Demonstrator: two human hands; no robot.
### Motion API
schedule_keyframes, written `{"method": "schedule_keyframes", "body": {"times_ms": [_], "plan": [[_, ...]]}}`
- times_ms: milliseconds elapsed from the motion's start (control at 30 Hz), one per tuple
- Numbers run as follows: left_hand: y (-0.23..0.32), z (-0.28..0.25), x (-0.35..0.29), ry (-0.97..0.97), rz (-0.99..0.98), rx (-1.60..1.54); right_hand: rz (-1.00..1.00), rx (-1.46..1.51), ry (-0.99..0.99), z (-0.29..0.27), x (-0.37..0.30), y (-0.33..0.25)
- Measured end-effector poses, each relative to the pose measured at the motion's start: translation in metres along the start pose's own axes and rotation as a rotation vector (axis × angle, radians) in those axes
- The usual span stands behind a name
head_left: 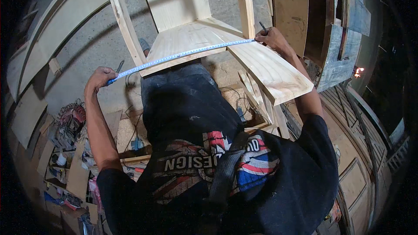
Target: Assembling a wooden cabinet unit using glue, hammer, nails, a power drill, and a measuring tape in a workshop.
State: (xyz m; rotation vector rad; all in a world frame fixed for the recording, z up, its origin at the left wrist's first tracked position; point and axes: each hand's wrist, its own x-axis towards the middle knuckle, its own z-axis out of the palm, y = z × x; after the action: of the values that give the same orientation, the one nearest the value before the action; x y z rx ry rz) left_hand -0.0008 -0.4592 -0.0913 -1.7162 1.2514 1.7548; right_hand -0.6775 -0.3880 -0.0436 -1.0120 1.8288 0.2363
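A pale blue-white measuring tape (187, 53) is stretched across the near edge of a wooden board (178, 39), which is set between two upright posts. My left hand (103, 77) is closed on the tape at its left, beyond the left post (124, 19). A thin dark tool stands up beside those fingers; its kind is unclear. By the right post (245, 6), my right hand (273, 41) pinches the tape's other end, with a dark pen-like stick (263, 26) jutting up from it. A loose-looking plank (278, 76) slants toward me below that hand.
A curved wooden frame (32, 52) rises at the left. Coiled reddish cord (72, 115) and cluttered tools lie on the lower left. Wooden cabinets (291, 11) stand at the upper right, with slatted panels (352, 117) below them.
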Motion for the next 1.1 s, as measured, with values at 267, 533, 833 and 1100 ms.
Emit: {"method": "schedule_keyframes", "body": {"times_ms": [267,533,833,1100], "plan": [[-0.017,0.010,0.014,0.003,0.208,0.180,-0.033,-0.022,0.027,0.000,-0.008,-0.010],[0.020,0.062,0.011,-0.075,0.324,-0.028,-0.009,-0.003,-0.008,0.001,-0.004,-0.020],[0.026,0.066,0.006,-0.026,0.457,0.094,-0.053,-0.004,-0.016,0.001,-0.004,-0.020],[0.015,0.067,0.018,-0.031,0.530,0.103,-0.006,-0.070,0.021,0.004,-0.002,-0.014]]}}
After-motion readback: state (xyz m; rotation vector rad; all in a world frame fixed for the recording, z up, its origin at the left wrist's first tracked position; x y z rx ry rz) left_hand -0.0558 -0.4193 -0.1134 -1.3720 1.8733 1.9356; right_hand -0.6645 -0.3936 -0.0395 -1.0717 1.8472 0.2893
